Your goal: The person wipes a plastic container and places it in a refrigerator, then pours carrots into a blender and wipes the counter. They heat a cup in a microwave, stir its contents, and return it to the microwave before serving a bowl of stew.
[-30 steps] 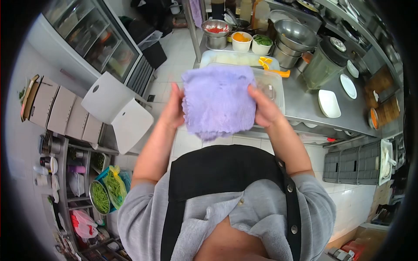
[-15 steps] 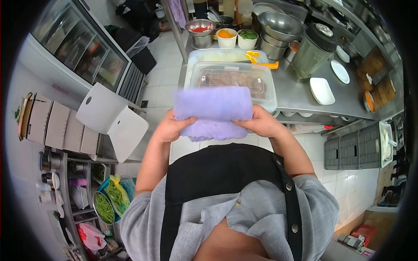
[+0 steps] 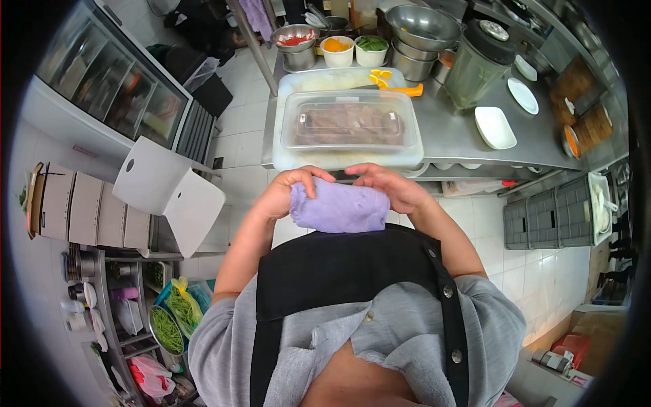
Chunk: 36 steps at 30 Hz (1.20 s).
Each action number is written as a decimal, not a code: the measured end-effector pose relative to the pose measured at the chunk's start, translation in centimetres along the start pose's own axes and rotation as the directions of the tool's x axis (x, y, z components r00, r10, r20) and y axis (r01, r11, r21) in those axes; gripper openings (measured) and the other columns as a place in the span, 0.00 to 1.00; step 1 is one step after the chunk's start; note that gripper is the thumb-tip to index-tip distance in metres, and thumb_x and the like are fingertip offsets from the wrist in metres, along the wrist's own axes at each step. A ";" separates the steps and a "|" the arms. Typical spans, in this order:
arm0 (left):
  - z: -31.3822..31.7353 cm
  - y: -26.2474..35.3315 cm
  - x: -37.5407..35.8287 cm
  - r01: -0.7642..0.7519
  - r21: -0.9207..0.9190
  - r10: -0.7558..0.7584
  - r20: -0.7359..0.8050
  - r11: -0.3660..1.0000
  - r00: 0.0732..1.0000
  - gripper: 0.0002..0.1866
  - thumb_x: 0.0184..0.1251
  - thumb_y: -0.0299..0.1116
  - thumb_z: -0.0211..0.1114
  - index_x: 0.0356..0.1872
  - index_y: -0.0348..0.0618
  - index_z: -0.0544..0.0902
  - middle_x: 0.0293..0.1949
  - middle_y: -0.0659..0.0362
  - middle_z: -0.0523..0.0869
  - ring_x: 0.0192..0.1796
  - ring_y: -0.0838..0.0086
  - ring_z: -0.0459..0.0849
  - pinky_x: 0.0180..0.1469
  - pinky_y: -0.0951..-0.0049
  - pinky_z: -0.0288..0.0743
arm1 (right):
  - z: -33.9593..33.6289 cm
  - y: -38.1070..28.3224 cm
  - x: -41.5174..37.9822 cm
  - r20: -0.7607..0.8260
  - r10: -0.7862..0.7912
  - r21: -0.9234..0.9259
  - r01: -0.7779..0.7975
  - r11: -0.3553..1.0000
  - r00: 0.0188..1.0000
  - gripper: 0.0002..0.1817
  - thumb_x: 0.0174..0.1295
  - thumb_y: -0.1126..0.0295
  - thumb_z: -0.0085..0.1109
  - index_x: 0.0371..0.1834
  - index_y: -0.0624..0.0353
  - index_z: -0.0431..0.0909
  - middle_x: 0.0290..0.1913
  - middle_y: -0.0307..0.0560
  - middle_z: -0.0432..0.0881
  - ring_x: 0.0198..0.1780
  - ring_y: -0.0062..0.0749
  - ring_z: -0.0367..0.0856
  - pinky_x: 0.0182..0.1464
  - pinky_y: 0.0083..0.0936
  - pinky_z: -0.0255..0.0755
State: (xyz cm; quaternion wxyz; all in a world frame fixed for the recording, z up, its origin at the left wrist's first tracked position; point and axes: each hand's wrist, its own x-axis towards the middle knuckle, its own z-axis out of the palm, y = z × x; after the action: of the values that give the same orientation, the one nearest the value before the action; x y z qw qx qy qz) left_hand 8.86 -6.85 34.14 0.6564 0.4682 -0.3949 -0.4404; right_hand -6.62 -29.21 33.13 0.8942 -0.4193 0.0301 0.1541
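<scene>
A purple towel [image 3: 339, 207], folded into a thick bundle, is held in front of the black apron [image 3: 325, 271]. My left hand [image 3: 287, 192] grips its left end, fingers bent over the upper edge. My right hand [image 3: 397, 191] is at the towel's right end, fingers curved loosely along the top; its thumb is hidden. Just beyond the hands, a clear lidded plastic container [image 3: 350, 139] with brownish-red contents, perhaps meat, rests on a pale cutting board [image 3: 291, 161]. An orange-handled knife [image 3: 405, 90] lies behind the container, beside cut orange pieces [image 3: 380, 76].
The steel counter [image 3: 454, 146] also carries a white dish [image 3: 495, 127], a blender jug [image 3: 475, 71], metal bowls [image 3: 422, 28] and white tubs [image 3: 338, 53] of cut produce. A white chair [image 3: 176, 193] stands left, grey crates [image 3: 549, 217] right. Shelves [image 3: 129, 305] with vegetables are at lower left.
The towel has come down and closer to my body, folded into a smaller bundle. My fingers have shifted from its lower edge to its top, and the container is now fully visible.
</scene>
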 end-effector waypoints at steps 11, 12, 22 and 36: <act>0.4 -4.0 1.5 0.285 0.059 -0.247 -0.357 0.957 0.901 0.12 0.66 0.27 0.61 0.49 0.42 0.74 0.49 0.57 0.80 0.47 0.73 0.80 0.51 0.72 0.76 | -0.7 -2.8 -2.7 -0.270 -0.180 -0.440 0.045 0.897 0.946 0.16 0.60 0.65 0.63 0.47 0.62 0.77 0.38 0.39 0.82 0.38 0.18 0.78 0.41 0.19 0.74; 0.4 -4.1 1.0 0.332 -0.027 -0.317 -0.381 0.943 0.868 0.12 0.67 0.28 0.60 0.50 0.42 0.74 0.49 0.58 0.80 0.46 0.73 0.81 0.51 0.72 0.76 | -1.0 -3.9 -3.7 -0.317 -0.259 -0.417 0.112 0.902 0.912 0.15 0.60 0.66 0.62 0.47 0.62 0.77 0.39 0.40 0.82 0.38 0.19 0.79 0.40 0.19 0.74; -0.1 -9.4 -2.9 0.542 -0.109 -0.537 -0.389 0.833 0.748 0.10 0.71 0.30 0.56 0.49 0.41 0.74 0.44 0.61 0.81 0.43 0.78 0.81 0.45 0.76 0.77 | -11.7 -9.1 -5.9 -0.626 -0.606 -0.448 0.409 0.795 0.491 0.23 0.60 0.64 0.61 0.54 0.66 0.72 0.46 0.50 0.82 0.44 0.30 0.82 0.49 0.29 0.75; -1.8 -7.0 3.5 0.123 -0.545 -0.452 -0.526 0.830 0.721 0.13 0.68 0.38 0.62 0.43 0.41 0.72 0.41 0.56 0.76 0.44 0.70 0.78 0.52 0.67 0.79 | -20.3 -2.7 0.2 -0.291 -0.849 -0.688 -0.713 -0.135 0.441 0.21 0.63 0.65 0.50 0.60 0.33 0.74 0.68 0.39 0.67 0.70 0.42 0.60 0.66 0.51 0.57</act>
State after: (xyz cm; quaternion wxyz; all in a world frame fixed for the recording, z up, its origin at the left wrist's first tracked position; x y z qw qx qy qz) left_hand 10.17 -10.90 27.31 0.7641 0.4711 0.0506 -0.4378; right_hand -4.06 -46.20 21.89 0.0417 -0.9202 0.3276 -0.2103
